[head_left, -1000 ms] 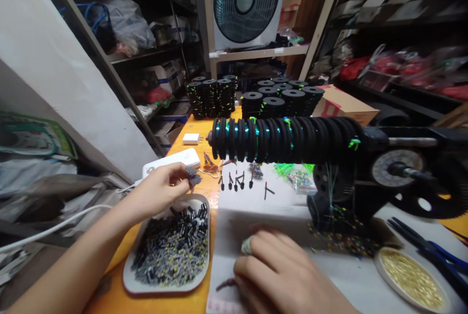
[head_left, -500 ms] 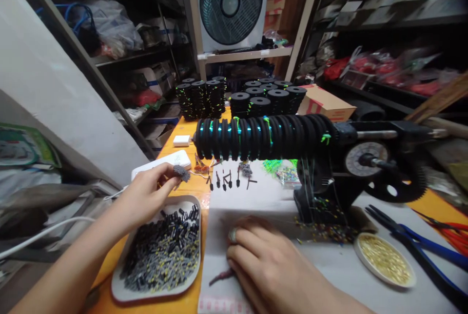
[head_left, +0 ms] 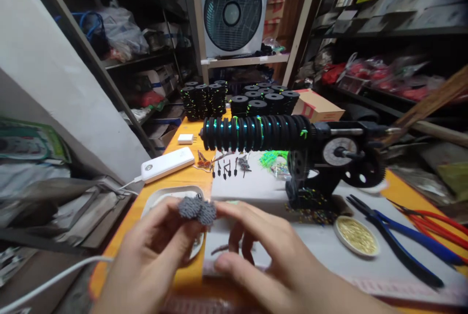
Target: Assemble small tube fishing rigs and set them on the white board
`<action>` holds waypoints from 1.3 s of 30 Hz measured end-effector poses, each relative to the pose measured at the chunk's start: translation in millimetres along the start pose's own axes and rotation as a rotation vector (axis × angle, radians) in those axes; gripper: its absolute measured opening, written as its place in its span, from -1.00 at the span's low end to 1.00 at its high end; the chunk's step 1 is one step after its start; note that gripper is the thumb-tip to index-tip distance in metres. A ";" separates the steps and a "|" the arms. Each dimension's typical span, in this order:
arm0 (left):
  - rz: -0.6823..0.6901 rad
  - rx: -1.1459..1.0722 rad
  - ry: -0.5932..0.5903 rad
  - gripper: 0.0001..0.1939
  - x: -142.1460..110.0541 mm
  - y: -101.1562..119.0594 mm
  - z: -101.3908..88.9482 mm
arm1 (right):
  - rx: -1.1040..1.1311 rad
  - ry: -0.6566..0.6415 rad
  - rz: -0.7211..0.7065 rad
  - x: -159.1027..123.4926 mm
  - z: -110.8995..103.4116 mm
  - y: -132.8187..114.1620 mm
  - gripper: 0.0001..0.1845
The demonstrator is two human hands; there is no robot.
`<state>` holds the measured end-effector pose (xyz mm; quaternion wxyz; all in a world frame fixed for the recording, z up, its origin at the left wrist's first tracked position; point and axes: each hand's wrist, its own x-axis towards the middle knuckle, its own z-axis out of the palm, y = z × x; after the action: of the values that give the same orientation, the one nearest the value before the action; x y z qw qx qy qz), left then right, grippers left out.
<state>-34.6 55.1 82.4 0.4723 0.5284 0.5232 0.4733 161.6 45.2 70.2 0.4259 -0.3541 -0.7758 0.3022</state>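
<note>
Both hands are raised close to the camera over the orange table. My left hand pinches a small bundle of grey pieces between thumb and fingertips. My right hand meets it from the right, its fingertip touching the bundle's right end and the other fingers curled. Under my left hand the white tray of small black and grey pieces is mostly hidden. Behind stands a black winding machine carrying a row of black spools with green thread.
A white power bank lies at the left with its cable. Stacks of black spools and a cardboard box stand at the back. A gold-filled dish, blue pliers and red-handled pliers lie at the right. Shelves surround the table.
My left hand lifted the grey bundle from beside the tray up toward the camera. My right hand left the white sheet and rose to touch the bundle. The view shifted back.
</note>
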 end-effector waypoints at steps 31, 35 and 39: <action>0.098 0.017 0.152 -0.79 -50.8 -42.7 -13.9 | 0.080 0.140 0.215 -98.7 8.5 -38.4 -0.87; 0.053 0.064 0.090 -0.74 -42.4 -45.6 -5.4 | 0.018 0.202 0.258 -112.3 -6.5 -34.8 -0.87; 0.069 0.165 0.052 -0.73 -40.9 -51.5 8.5 | 0.026 0.212 0.326 -119.8 -17.0 -32.0 -0.85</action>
<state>-31.8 14.5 30.1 0.3966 0.5708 0.5540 0.4582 213.4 -66.7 49.1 0.4552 -0.4994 -0.6551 0.3380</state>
